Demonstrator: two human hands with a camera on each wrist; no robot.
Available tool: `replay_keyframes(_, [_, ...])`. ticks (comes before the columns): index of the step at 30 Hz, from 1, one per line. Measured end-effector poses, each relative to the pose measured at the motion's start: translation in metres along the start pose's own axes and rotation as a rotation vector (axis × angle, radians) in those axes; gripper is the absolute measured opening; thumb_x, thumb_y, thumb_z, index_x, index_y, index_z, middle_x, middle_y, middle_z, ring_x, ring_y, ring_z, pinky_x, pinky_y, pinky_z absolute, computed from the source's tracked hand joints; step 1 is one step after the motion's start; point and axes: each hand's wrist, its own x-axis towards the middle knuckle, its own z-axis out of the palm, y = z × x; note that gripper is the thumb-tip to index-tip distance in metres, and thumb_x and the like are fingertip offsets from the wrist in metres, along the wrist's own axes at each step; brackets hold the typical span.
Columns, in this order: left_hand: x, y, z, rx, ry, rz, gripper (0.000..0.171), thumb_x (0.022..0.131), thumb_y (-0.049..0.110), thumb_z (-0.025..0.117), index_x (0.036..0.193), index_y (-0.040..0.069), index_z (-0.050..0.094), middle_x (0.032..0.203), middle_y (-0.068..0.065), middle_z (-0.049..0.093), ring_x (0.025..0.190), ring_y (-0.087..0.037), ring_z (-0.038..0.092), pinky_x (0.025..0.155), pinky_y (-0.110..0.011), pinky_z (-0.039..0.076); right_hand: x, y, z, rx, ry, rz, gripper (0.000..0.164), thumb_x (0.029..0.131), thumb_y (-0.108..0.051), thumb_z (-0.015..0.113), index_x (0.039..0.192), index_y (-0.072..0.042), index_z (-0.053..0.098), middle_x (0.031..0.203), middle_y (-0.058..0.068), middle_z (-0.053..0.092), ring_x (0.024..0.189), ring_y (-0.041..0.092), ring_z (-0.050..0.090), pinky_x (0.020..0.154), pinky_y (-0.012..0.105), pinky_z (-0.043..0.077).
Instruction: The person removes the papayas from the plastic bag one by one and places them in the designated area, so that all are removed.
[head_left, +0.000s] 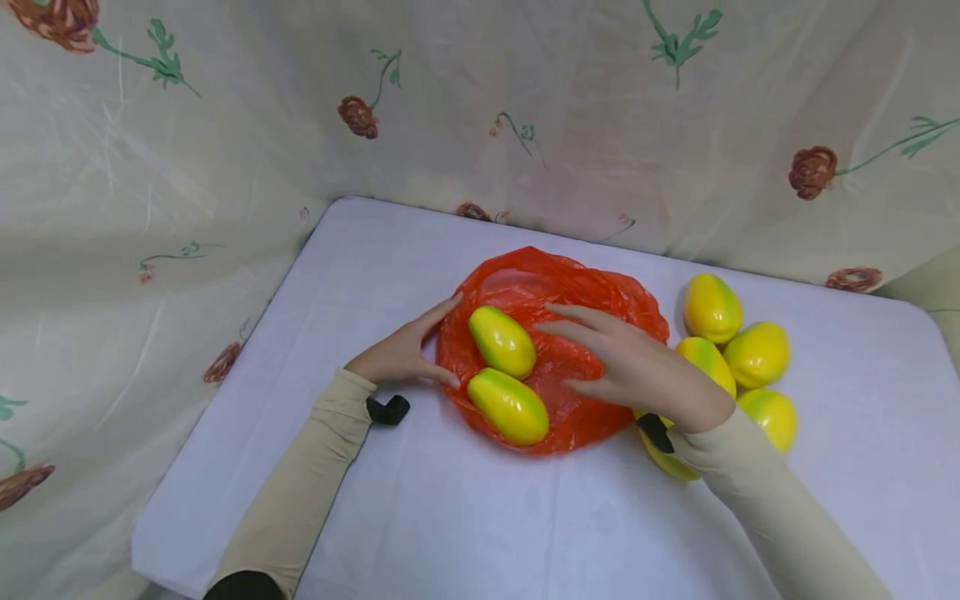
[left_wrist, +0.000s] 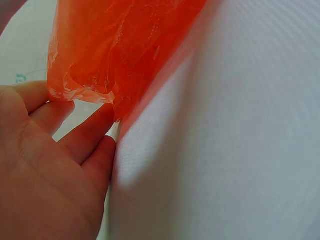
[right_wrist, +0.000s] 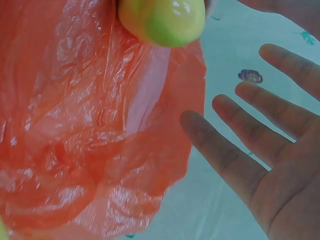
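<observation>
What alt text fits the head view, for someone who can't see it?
Two yellow-green fruits rest on a crumpled red plastic bag on a white-covered table. The left hand is at the bag's left edge; the right hand is over its right side, fingers apart. More such fruits cluster to the right, some partly hidden by the right arm.

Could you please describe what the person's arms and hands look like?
The left hand and right hand are bare. The left sleeve and right sleeve are long and plain beige, with a small black piece showing at each wrist.
</observation>
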Motion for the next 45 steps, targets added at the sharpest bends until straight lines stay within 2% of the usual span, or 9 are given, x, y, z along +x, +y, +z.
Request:
replay_keyframes(8, [0.0,0.0,-0.001,0.007,-0.004,0.0,0.117,0.075,0.043,0.092,0.164,0.044,0.016,0.174,0.011,0.015,0.162,-0.02,0.015,0.126,-0.053,0.035,0.021,-0.003,0.004,0.0,0.008,-0.076,0.073,0.09,-0.029,0.082,0.154,-0.026,0.049,0.164,0.003,0.041,0.151,0.027,0.036,0.104,0.05,0.058])
replay_keyframes(14, [0.0,-0.001,-0.001,0.018,-0.006,0.006,0.118,0.075,0.044,0.092,0.164,0.045,0.015,0.174,0.013,0.015,0.162,-0.019,0.015,0.127,-0.053,0.032,0.034,-0.006,0.006,-0.003,-0.002,-0.096,0.071,0.089,-0.027,0.083,0.152,-0.023,0.052,0.164,0.003,0.041,0.152,0.026,0.037,0.107,0.048,0.057])
replay_keyframes(26, [-0.001,-0.001,-0.001,0.021,-0.007,0.001,0.117,0.075,0.043,0.092,0.164,0.044,0.016,0.174,0.01,0.016,0.162,-0.021,0.016,0.127,-0.054,0.033,0.059,-0.01,0.014,0.043,-0.069,-0.066,0.066,0.09,-0.026,0.082,0.15,-0.027,0.055,0.164,0.002,0.041,0.152,0.027,0.038,0.11,0.049,0.054])
replay_keyframes(35, [-0.001,-0.002,-0.001,0.038,0.001,-0.001,0.117,0.075,0.047,0.092,0.164,0.046,0.016,0.174,0.01,0.016,0.162,-0.022,0.017,0.126,-0.055,0.034,0.077,-0.012,0.024,0.047,-0.104,-0.113,0.064,0.09,-0.02,0.08,0.149,-0.022,0.056,0.163,0.005,0.042,0.15,0.027,0.041,0.109,0.046,0.055])
replay_keyframes(39, [-0.001,-0.003,-0.001,0.043,0.0,-0.009,0.118,0.073,0.05,0.092,0.163,0.047,0.016,0.174,0.011,0.017,0.162,-0.022,0.017,0.125,-0.055,0.035,0.082,-0.013,0.028,0.04,-0.112,-0.113,0.063,0.091,-0.021,0.08,0.149,-0.021,0.056,0.163,0.006,0.042,0.15,0.028,0.041,0.113,0.047,0.052])
replay_keyframes(45, [-0.001,-0.002,-0.001,0.028,-0.007,-0.003,0.117,0.075,0.047,0.092,0.164,0.046,0.016,0.174,0.011,0.016,0.162,-0.022,0.016,0.126,-0.055,0.033,0.088,-0.01,0.032,0.033,-0.115,-0.088,0.062,0.091,-0.022,0.079,0.148,-0.02,0.056,0.161,0.006,0.044,0.147,0.027,0.044,0.112,0.046,0.053])
